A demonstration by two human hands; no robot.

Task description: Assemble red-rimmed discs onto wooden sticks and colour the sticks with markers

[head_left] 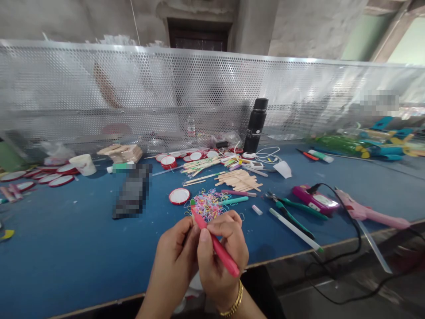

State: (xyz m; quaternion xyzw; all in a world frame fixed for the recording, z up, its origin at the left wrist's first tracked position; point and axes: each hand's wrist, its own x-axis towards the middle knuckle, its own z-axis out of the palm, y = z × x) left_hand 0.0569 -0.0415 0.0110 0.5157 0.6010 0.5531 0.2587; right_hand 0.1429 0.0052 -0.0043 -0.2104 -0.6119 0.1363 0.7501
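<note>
My right hand [222,248] grips a red-pink marker [222,254] whose front end points up and away from me. Close against it, my left hand [175,248] has its fingers pinched around something thin, mostly hidden; a small green tip [192,203] shows just beyond the marker's point. Both hands are held above the table's front edge. Just past them lies a heap of small coloured rubber bands [209,203]. Behind the heap are plain wooden craft sticks [239,180], and farther back several sticks with green marks [202,165].
A round white disc with a red rim [179,196] sits left of the bands. On the right are green-handled pliers [295,217], a white pen [295,230], a purple device [315,200] and a pink glue gun [368,210] with a cord. A black bottle [255,126] stands behind.
</note>
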